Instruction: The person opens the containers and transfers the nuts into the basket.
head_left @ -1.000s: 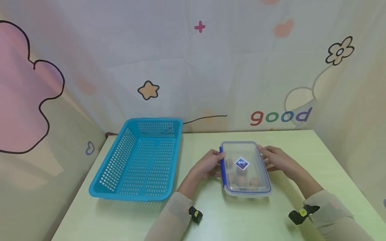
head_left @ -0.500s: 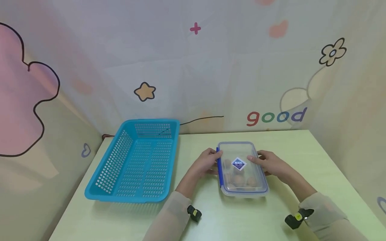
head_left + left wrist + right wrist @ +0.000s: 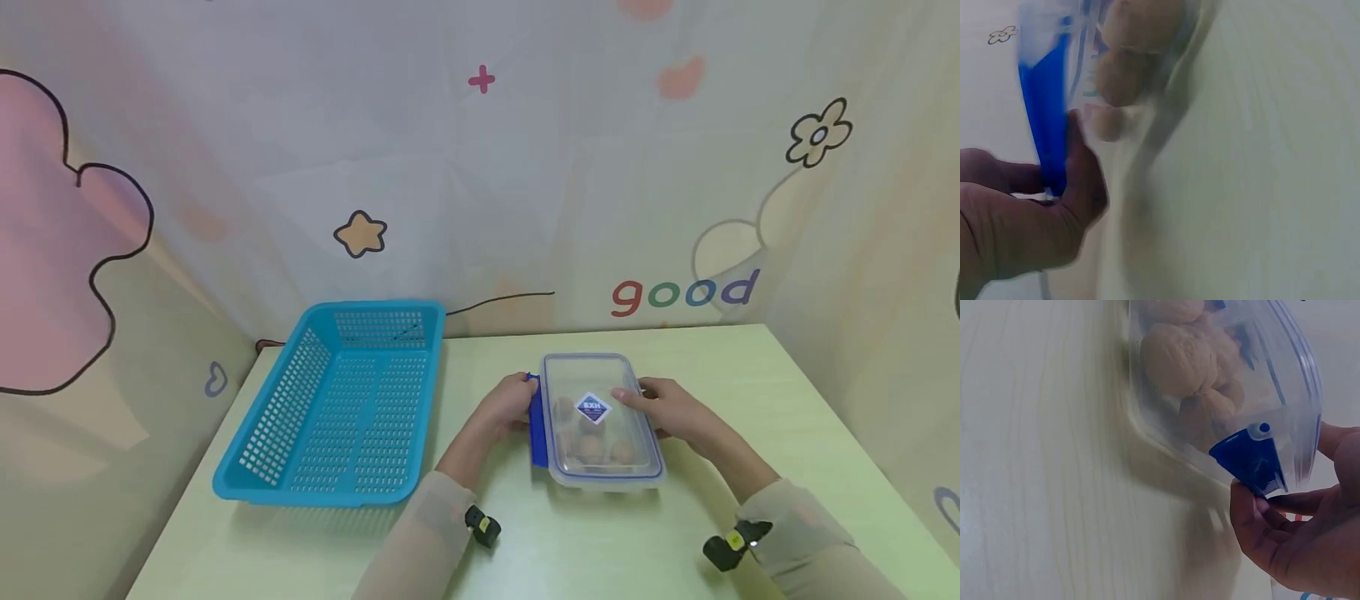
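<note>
A clear plastic food container (image 3: 588, 372) with a blue-rimmed lid and a diamond label lies on the table. Several round brown walnut-like things (image 3: 1175, 359) show through its wall. My left hand (image 3: 504, 406) pinches the end of the blue latch (image 3: 538, 432) on the container's left side, and that flap stands out from the lid. On the opposite side, my right hand (image 3: 678, 412) holds the container, thumb on the lid. In the right wrist view its fingertips touch another blue latch (image 3: 1250, 459), which is tilted away from the wall.
A light blue perforated basket (image 3: 348, 412) stands on the table to the left of the container. The pale green table (image 3: 600, 542) backs onto a printed curtain (image 3: 525, 192). Dark devices are strapped to both wrists.
The left latch has swung outward from the lid in my left hand. My right thumb has moved onto the lid from its right edge. The view has shifted slightly.
</note>
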`<state>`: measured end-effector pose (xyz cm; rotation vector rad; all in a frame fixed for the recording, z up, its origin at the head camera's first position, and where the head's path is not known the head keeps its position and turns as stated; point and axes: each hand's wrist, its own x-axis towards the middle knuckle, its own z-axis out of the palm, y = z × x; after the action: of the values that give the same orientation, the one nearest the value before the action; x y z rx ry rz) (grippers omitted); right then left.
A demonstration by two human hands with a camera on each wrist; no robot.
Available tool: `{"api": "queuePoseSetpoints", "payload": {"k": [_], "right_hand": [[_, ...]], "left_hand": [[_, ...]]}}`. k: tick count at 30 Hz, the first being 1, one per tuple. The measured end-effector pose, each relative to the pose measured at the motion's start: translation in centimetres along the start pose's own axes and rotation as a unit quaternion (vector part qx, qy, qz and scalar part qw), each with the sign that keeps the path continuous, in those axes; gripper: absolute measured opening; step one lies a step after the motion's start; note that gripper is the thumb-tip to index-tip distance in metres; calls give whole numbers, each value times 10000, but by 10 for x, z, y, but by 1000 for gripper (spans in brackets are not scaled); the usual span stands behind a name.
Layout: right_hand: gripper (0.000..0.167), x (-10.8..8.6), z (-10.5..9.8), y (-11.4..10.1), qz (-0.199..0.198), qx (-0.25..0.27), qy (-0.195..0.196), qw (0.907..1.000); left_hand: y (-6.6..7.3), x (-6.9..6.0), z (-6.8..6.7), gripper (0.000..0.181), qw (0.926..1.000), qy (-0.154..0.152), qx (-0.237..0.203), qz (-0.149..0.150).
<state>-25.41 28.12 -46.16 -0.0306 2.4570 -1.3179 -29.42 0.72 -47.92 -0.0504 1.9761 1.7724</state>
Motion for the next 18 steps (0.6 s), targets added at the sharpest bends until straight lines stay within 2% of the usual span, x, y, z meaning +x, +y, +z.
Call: {"api": "queuePoseSetpoints", "payload": {"k": [7, 10, 12, 14, 16, 17, 18], "right_hand": [[88, 2, 4, 1, -50, 17, 3, 10000], [86, 1, 5, 1, -33, 23, 27, 10000], [84, 1, 6, 1, -38, 22, 69, 10000], [84, 0, 6, 2, -90, -72, 154, 9998], [86, -1, 6, 3, -157, -298, 327, 9989], [88, -2, 6, 3, -165, -443, 452, 9979], [89, -2, 7, 3, -176, -614, 588, 9962]], "left_hand": [[-10, 0, -4, 40, 9998, 181, -47, -86], [-11, -2, -4, 37, 9994, 329, 125, 70], [-11, -4, -4, 40, 9958, 610, 568, 391], [-9, -8, -2, 46, 9853, 1012, 1097, 828], [-5, -13, 0, 52, 9681, 1367, 1695, 1241], [-2, -16, 1, 52, 9592, 1466, 1976, 1396], [0, -19, 3, 53, 9535, 1479, 2151, 1504]]}}
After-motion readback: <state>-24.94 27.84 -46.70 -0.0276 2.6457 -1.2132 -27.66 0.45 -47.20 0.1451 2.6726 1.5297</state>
